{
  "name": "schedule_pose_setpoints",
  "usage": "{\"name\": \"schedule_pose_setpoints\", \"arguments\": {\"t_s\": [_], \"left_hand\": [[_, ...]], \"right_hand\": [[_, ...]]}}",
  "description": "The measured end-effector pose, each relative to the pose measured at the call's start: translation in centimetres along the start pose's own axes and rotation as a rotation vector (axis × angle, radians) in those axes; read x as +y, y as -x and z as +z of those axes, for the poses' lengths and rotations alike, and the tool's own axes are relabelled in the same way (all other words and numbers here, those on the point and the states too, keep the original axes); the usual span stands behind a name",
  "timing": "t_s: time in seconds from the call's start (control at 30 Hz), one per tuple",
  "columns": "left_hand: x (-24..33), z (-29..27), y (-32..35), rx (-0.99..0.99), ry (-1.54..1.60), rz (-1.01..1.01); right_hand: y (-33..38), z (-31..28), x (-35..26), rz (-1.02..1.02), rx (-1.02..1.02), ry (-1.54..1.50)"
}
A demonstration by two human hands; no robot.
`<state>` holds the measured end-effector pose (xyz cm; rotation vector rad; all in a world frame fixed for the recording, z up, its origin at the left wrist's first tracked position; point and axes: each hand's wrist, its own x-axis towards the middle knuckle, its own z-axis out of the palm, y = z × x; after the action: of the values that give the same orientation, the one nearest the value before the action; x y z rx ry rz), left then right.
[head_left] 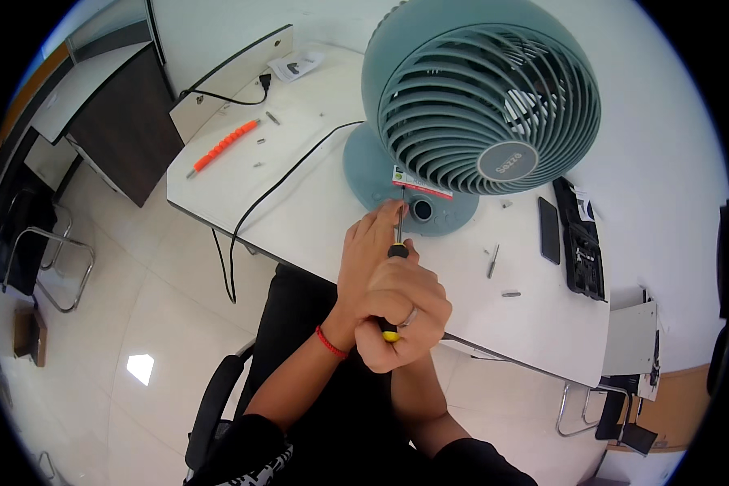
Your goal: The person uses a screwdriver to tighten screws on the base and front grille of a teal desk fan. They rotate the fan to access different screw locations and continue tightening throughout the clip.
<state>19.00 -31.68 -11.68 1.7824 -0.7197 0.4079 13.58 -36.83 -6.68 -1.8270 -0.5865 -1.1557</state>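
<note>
A teal-green fan (510,89) stands on the desk, its grille tilted toward me and its round base (454,220) beneath. My right hand (409,304) is wrapped around the black-and-yellow handle of a screwdriver (398,249). The metal shaft points away from me, and its tip lies over the front of the fan base, left of a dark round knob (421,211). My left hand (366,255), with a red bracelet at the wrist, has its fingertips closed around the shaft near the tip. What the tip touches is too small to tell.
An orange flexible bit extension (223,149) lies at the left, near several small bits. A black power cord (279,182) runs off the desk's front edge. To the right are a phone (549,231), an opened black tool case (581,251) and loose bits (492,262).
</note>
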Motion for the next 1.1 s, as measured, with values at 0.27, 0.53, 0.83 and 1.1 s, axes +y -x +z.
{"name": "schedule_pose_setpoints", "arguments": {"t_s": [0.27, 0.53, 0.83, 1.1], "left_hand": [[-0.4, 0.4, 0.2, 0.028, 0.007, 0.036], [-1.6, 1.1, 0.4, -0.003, -0.162, 0.158], [-2.9, -0.6, 1.2, -0.041, 0.106, 0.159], [-5.0, -4.2, 4.4, -0.174, 0.312, 0.202]], "right_hand": [[2.1, -0.5, 0.9, -0.041, 0.052, -0.07], [6.3, 0.7, 1.5, -0.082, 0.329, -0.136], [8.7, 3.2, 0.6, -0.073, 0.363, -0.003], [16.4, 6.8, -0.1, 0.016, 0.221, 0.14]]}}
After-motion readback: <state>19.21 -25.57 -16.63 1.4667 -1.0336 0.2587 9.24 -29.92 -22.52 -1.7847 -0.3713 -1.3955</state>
